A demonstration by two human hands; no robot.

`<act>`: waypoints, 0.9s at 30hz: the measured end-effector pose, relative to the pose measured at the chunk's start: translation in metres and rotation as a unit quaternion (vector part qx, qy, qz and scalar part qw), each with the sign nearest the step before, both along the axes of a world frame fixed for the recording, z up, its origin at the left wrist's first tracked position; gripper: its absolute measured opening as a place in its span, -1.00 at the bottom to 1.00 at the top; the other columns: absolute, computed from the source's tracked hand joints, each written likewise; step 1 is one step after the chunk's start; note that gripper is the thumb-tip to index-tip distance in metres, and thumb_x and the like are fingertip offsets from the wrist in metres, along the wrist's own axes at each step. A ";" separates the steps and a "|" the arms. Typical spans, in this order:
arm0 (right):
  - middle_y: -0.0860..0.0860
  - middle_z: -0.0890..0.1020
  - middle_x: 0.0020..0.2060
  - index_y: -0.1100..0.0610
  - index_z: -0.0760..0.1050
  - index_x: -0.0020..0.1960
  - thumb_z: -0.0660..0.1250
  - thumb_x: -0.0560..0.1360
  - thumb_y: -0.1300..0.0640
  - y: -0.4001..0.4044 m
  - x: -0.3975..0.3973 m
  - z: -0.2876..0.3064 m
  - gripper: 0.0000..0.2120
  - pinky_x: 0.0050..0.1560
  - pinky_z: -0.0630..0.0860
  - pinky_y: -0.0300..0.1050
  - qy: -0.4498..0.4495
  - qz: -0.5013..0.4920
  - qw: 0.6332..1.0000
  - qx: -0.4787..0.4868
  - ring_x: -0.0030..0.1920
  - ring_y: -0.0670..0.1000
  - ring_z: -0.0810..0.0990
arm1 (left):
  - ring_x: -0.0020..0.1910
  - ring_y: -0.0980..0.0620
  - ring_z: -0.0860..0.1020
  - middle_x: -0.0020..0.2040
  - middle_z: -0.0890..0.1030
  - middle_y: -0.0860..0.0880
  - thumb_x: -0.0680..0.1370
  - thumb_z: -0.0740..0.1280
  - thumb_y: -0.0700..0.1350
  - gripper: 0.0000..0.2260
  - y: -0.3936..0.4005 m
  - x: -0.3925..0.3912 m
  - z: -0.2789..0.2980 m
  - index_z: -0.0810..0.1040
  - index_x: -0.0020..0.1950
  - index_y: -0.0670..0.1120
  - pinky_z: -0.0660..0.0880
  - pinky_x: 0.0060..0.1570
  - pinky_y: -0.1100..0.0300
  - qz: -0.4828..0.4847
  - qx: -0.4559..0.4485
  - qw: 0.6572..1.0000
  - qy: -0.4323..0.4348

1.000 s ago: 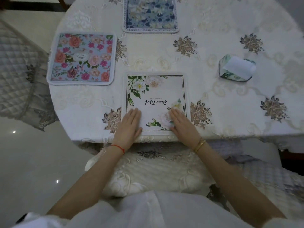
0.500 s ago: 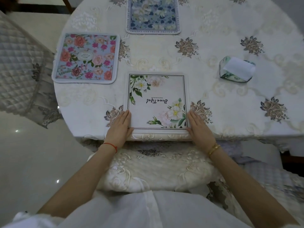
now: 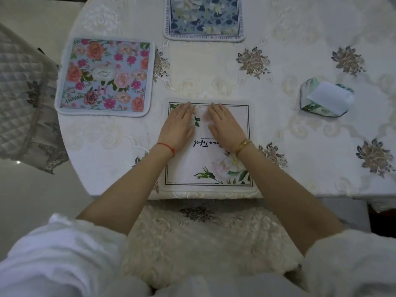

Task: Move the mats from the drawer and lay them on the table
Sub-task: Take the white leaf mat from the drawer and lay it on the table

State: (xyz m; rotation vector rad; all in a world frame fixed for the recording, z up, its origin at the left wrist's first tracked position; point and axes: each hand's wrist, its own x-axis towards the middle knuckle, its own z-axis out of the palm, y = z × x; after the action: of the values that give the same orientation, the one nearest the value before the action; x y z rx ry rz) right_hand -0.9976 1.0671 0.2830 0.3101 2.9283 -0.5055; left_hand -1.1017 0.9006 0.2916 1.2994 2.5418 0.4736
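Observation:
Three mats lie flat on the round table point(image 3: 300, 146). A white mat point(image 3: 192, 168) with green leaves and script lettering sits at the near edge. My left hand point(image 3: 179, 125) and my right hand point(image 3: 222, 127) press flat on its far half, palms down, fingers together, gripping nothing. A blue mat with pink and orange roses point(image 3: 106, 75) lies to the left. A blue-grey flowered mat point(image 3: 204, 17) lies at the far side, partly cut off by the frame. No drawer is in view.
A green-and-white tissue box point(image 3: 325, 99) stands on the table to the right. A quilted chair cover point(image 3: 23, 93) hangs at the left. An embroidered cream seat cushion point(image 3: 203, 232) is just below the table edge in front of me.
Both hands slid from the mat's near side edges up onto its far half and closer together. The mat itself stayed in place.

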 end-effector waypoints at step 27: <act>0.08 0.03 0.56 0.18 -0.05 0.56 0.06 0.64 -0.09 0.015 0.029 -0.014 -0.38 0.54 -0.08 -0.03 0.004 -0.052 0.999 -0.012 0.55 0.04 -0.05 | 0.53 -0.07 0.10 0.55 0.17 -0.09 0.61 0.18 0.05 -0.44 -0.011 0.003 -0.019 0.14 0.54 -0.15 0.00 0.52 0.10 0.046 0.004 0.999 -0.016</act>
State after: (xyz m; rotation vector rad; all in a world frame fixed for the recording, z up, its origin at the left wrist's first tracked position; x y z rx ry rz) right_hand -0.9689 1.0825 0.2685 0.4602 2.9225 -0.5572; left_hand -1.0989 0.8900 0.2728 1.1715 2.5844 0.5184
